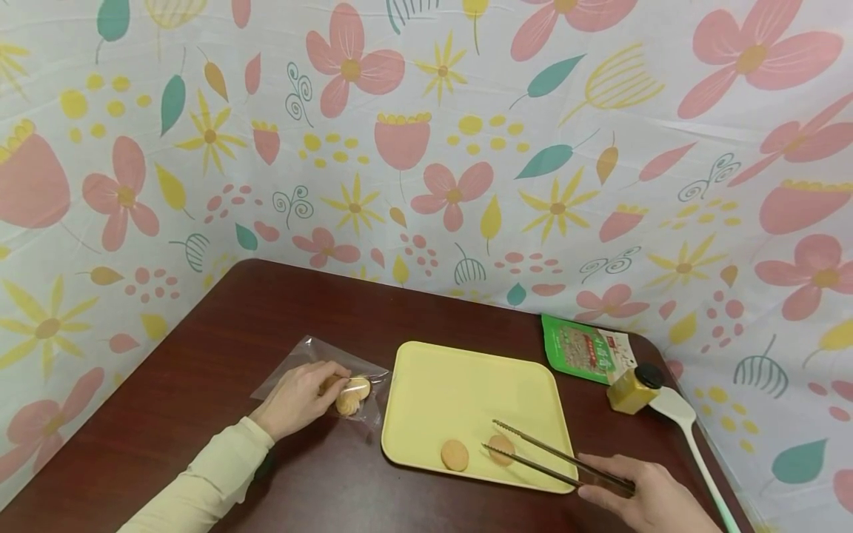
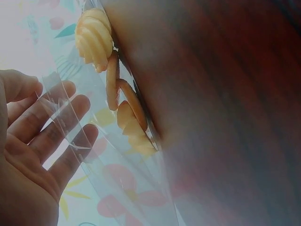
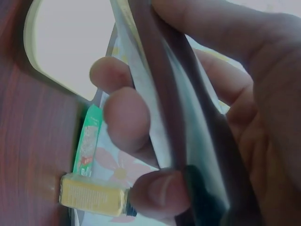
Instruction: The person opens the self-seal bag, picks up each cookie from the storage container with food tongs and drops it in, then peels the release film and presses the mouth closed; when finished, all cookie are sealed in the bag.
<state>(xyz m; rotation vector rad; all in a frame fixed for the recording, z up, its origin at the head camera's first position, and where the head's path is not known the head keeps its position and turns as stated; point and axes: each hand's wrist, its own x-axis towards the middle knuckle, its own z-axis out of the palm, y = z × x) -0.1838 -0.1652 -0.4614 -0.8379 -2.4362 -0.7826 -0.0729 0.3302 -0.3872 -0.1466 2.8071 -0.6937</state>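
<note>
Plainly, the left hand pinches the film of a clear bag between thumb and fingers; swirled cookies lie inside it, just beyond the fingertips, left of a yellow tray on the dark surface. Across from it, the right hand grips metal tongs that reach over the tray's near right corner. Their tips stand apart, one arm on either side of a round cookie; whether they touch it, I cannot tell. Another flat cookie rests just left of that one. Beyond the right hand sit a yellow jar, a green packet and a pale spatula.
</note>
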